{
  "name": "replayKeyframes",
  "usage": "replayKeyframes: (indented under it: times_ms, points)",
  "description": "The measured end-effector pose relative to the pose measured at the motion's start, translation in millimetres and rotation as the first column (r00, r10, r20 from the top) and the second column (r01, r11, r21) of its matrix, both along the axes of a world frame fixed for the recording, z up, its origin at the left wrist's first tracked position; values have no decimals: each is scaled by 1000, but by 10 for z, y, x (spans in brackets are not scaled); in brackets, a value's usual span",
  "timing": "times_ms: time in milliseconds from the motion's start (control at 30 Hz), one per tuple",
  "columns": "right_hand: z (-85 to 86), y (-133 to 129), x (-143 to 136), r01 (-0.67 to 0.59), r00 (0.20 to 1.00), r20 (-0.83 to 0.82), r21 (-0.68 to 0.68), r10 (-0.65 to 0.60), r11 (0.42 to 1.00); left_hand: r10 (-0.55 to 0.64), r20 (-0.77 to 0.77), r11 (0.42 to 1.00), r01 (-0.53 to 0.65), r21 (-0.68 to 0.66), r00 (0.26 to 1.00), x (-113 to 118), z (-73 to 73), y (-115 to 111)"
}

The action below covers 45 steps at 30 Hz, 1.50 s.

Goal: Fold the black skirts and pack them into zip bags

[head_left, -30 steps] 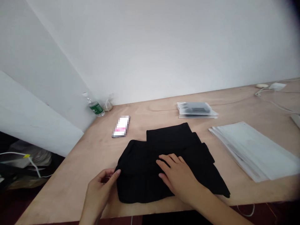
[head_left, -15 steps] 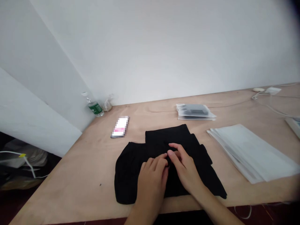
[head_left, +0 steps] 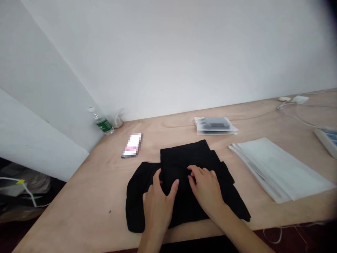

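Note:
A black garment (head_left: 184,154), partly folded, lies on the table under both my hands; its exact kind does not show. My left hand (head_left: 158,202) rests over its left half, thumb and index finger spread wide apart with nothing between them. Over the middle right of the cloth is my right hand (head_left: 206,188), its fingers bent and a small gap showing between thumb and index finger. The tips of its other fingers are partly hidden.
Flat frosted plastic bags (head_left: 281,168) are stacked at the right. Behind the garment sit packed clear bags (head_left: 214,125). A phone (head_left: 132,144), a water bottle (head_left: 104,123) and a small knotted bag (head_left: 118,121) stand at the back left. White cables (head_left: 286,105) trail at the far right.
My hands were together at the middle of the garment and have moved apart. The left went left and its fingers spread. The garment keeps its shape; the view has shifted slightly.

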State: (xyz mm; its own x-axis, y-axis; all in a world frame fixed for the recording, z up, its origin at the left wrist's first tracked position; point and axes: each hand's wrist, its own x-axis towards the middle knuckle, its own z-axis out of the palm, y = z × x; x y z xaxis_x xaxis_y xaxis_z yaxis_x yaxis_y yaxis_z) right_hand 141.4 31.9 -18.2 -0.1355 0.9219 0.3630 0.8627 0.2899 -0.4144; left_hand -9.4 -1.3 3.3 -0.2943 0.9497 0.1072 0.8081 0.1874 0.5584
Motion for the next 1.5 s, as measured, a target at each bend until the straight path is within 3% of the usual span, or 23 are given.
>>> replayKeyframes:
  times_ms: [167, 333, 400, 467, 567, 633, 767, 1067, 1133, 1233, 1333, 1400, 1500]
  points:
    - [95, -100, 135, -44, 996, -76, 73, 50, 996, 97, 259, 985, -131, 115, 961, -6, 32, 69]
    - [80, -230, 337, -26, 993, -111, 55, 32, 998, 208, 343, 897, -319, 306, 916, -52, 178, 39]
    - [26, -227, 367, -31, 989, -147, -43, 24, 999, 117, 294, 871, -240, 428, 948, 34, 158, 42]
    - [-13, -201, 374, -35, 978, -208, -132, 7, 991, -104, 142, 861, 18, 509, 984, 156, 93, 48]
    - [-6, -157, 373, 1, 943, -326, -212, -72, 977, -443, -140, 782, 458, 424, 886, 289, -20, 34]
    - [29, -139, 367, 23, 905, -403, -271, -136, 962, -504, -234, 755, 556, 347, 831, 295, -76, 3]
    - [73, -127, 331, 28, 885, -430, -340, -181, 940, -459, -261, 765, 527, 371, 849, 185, -145, -79]
    - [44, -150, 312, 8, 953, -286, -295, -96, 956, -509, -224, 681, 548, 485, 831, 235, -216, -104]
    - [83, -143, 297, 25, 975, -205, -253, -79, 967, -520, -223, 670, 556, 493, 825, 268, -229, -93]
    - [168, -114, 232, 67, 996, -59, -85, -72, 994, -513, -221, 665, 547, 508, 829, 293, -245, -87]
    - [179, -41, 140, -69, 995, 69, -21, 70, 997, -505, -213, 662, 534, 526, 836, 296, -260, -91]
    - [111, 29, 96, -167, 975, 133, -82, 176, 983, -508, -201, 667, 530, 523, 837, 293, -272, -95]
    - [-33, 123, 67, -183, 965, 154, -194, 214, 964, -525, -190, 668, 540, 513, 830, 289, -296, -97]
